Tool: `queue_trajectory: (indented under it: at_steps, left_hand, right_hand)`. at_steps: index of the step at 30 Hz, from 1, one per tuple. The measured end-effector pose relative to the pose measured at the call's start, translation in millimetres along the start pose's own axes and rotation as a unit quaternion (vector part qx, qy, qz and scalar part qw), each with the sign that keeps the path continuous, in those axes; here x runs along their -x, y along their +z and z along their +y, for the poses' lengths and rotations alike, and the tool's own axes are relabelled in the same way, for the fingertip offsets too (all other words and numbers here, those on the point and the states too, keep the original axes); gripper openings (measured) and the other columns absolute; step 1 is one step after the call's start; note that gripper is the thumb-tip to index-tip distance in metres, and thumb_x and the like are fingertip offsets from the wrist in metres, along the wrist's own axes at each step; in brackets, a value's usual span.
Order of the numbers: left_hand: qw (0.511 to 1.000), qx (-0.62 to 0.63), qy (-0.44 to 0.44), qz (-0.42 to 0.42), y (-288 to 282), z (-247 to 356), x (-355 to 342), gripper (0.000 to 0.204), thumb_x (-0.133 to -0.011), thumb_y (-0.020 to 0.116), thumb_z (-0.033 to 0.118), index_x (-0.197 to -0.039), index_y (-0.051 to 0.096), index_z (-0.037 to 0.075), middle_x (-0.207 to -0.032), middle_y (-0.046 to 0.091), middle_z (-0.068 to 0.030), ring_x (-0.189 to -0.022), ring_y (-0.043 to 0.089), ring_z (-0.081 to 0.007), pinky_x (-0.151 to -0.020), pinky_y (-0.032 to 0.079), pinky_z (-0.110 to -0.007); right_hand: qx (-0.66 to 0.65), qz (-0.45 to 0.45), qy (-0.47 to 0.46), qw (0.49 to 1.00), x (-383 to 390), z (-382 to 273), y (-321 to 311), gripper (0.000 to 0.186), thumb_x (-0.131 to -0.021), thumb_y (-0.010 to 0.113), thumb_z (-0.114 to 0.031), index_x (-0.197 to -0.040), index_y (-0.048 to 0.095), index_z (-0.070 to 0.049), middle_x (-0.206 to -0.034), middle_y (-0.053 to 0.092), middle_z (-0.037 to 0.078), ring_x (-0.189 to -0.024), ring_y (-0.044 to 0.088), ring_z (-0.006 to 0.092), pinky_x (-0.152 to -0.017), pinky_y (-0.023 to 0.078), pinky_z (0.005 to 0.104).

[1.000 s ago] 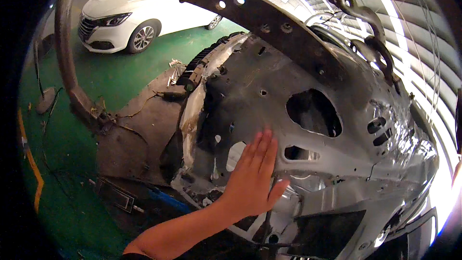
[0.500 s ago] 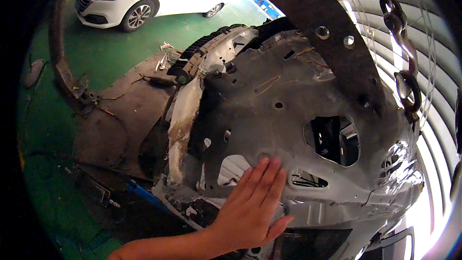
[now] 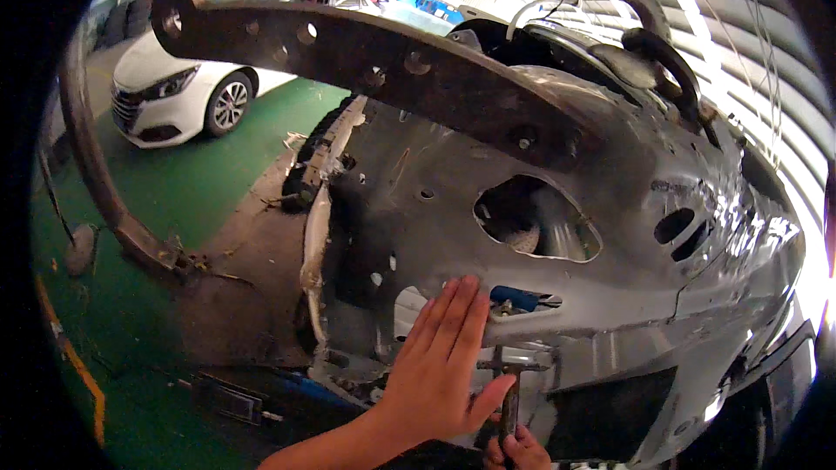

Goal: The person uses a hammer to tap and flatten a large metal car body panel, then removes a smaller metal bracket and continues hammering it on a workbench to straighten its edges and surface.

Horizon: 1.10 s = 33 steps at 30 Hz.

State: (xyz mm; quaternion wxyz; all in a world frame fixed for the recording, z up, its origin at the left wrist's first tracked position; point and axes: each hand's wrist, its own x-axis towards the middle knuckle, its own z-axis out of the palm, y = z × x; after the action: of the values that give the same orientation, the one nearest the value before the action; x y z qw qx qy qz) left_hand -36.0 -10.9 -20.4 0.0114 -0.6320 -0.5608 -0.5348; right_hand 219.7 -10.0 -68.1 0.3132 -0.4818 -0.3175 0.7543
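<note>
My left hand [image 3: 440, 361] lies flat on a grey sheet-metal car body panel [image 3: 610, 287], fingers stretched out and thumb apart. Its fingertips rest between a pale rounded hole and a narrow slot, through which a blue cylindrical part [image 3: 514, 298] shows. Right of that thumb, at the lower edge, my right hand [image 3: 520, 451] is closed around the handle of a hammer [image 3: 511, 396]. The hammer stands handle down, its narrow head in front of the panel's lower ledge. Whether the head touches the metal I cannot tell.
A thick dark metal arm with holes [image 3: 348, 43] crosses above the panel. Heavy chain links [image 3: 662, 61] hang at the upper right. A curved metal bar [image 3: 100, 165] rises at the left. A white car [image 3: 178, 87] stands beyond on the green floor [image 3: 165, 187].
My right hand has come into view with the hammer. My left hand stays flat on the panel. The view has shifted, showing more of the workshop, and the holed arm now lies across the panel's top.
</note>
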Motion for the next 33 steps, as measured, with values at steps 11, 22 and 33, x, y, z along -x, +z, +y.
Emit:
queue_trajectory:
  at_steps: [11,22,33]
  left_hand:
    - [0.996,0.009,0.016,0.092,19.4,4.2,-11.9,0.076,-0.090,0.055,0.035,-0.144,0.025,-0.010,-0.152,0.023,-0.0307,-0.142,0.022,-0.0468,-0.115,0.016,-0.052]
    - [0.945,0.022,-0.116,0.306,38.5,-29.3,15.9,0.060,-0.092,0.052,0.020,-0.140,0.032,-0.009,-0.147,0.032,-0.0306,-0.137,0.030,-0.0457,-0.114,0.023,-0.048]
    - [0.933,0.078,-0.189,0.295,68.0,-49.5,-0.1,0.065,-0.092,0.054,0.026,-0.141,0.031,-0.011,-0.147,0.028,-0.0356,-0.137,0.028,-0.0489,-0.114,0.022,-0.051]
  right_hand:
    - [0.052,0.006,-0.048,0.997,39.6,22.4,-9.9,0.025,-0.097,0.057,-0.028,-0.111,0.045,-0.011,-0.071,0.049,0.004,-0.050,0.046,0.0157,-0.041,0.039,0.0293]
    - [0.704,0.021,-0.417,0.574,98.0,-60.3,-6.2,0.023,-0.092,0.060,-0.022,-0.100,0.056,0.000,-0.073,0.061,0.017,-0.063,0.058,0.0351,-0.060,0.048,0.0394]
    - [0.863,-0.157,-0.477,0.052,90.5,-189.0,120.2,0.032,-0.068,0.069,-0.026,-0.090,0.058,-0.007,-0.071,0.056,0.009,-0.061,0.059,0.0307,-0.049,0.048,0.0426]
